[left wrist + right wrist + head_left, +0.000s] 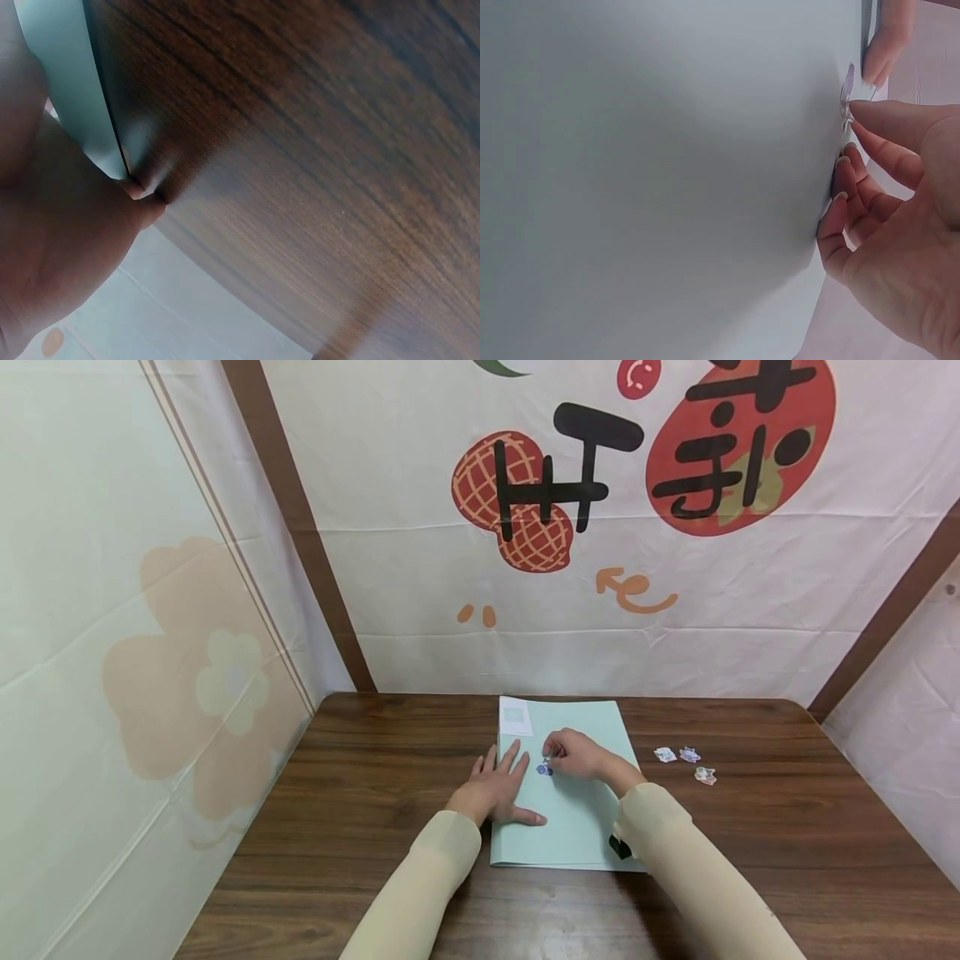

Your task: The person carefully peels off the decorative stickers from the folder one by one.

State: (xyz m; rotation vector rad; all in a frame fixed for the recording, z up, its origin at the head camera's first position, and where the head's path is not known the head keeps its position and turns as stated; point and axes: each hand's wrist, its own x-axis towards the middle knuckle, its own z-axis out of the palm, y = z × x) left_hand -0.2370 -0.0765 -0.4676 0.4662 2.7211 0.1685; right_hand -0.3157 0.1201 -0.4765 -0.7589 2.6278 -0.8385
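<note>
A pale mint-green folder (573, 839) with a white label (514, 717) at its upper left lies on the brown table. My left hand (498, 785) rests on the folder's left side, fingers spread and thumb pointing right; in the left wrist view some fingertips reach past the edge onto the wood. Over the folder's upper middle, my right hand (577, 755) pinches a small blue-purple sticker (544, 768) between thumb and forefinger. The right wrist view shows this sticker (847, 82) tilted up from the surface, its lower end at the fingertips. Whether its far edge touches the folder I cannot tell.
To the right of the folder, on the dark wood table (757, 835), lie three small cut-out stickers (665, 754). A black patch (619, 847) shows at the folder's lower right, partly behind the right sleeve. A printed white cloth (420, 660) hangs behind the table.
</note>
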